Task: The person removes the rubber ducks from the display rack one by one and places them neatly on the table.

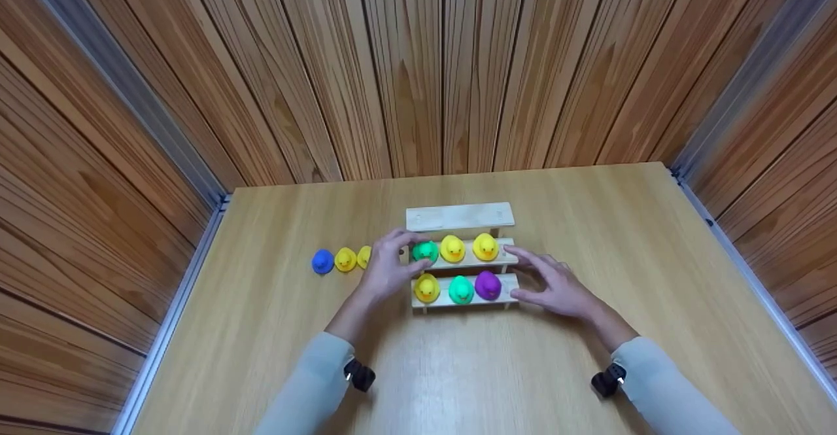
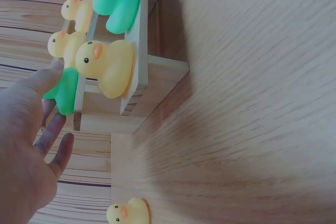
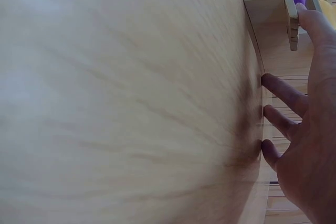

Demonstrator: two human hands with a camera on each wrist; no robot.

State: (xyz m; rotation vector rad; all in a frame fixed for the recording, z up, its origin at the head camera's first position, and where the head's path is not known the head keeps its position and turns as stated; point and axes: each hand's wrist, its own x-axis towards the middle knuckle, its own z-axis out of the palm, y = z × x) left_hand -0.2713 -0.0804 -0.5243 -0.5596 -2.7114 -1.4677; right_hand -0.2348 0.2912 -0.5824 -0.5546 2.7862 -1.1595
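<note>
A small three-step wooden rack (image 1: pixel 461 218) stands on the table. My left hand (image 1: pixel 387 266) pinches a green rubber duck (image 1: pixel 425 252) at the left end of the middle step, thumb on the near side and fingers behind. Two yellow ducks (image 1: pixel 452 249) sit beside it. On the lowest step are a yellow duck (image 2: pixel 107 66), a green duck (image 1: pixel 461 290) and a purple duck (image 1: pixel 488 285). My right hand (image 1: pixel 561 289) rests at the rack's right end, fingers spread, thumb touching the lowest step near the purple duck. Whether its other fingers touch the rack, I cannot tell.
Left of the rack, a blue duck (image 1: pixel 322 261) and a yellow duck (image 1: pixel 345 259) stand in a row on the table (image 1: pixel 451 376). Another yellow duck (image 1: pixel 364 256) is partly hidden by my left hand. Wooden panel walls (image 1: pixel 418 75) enclose the back and sides.
</note>
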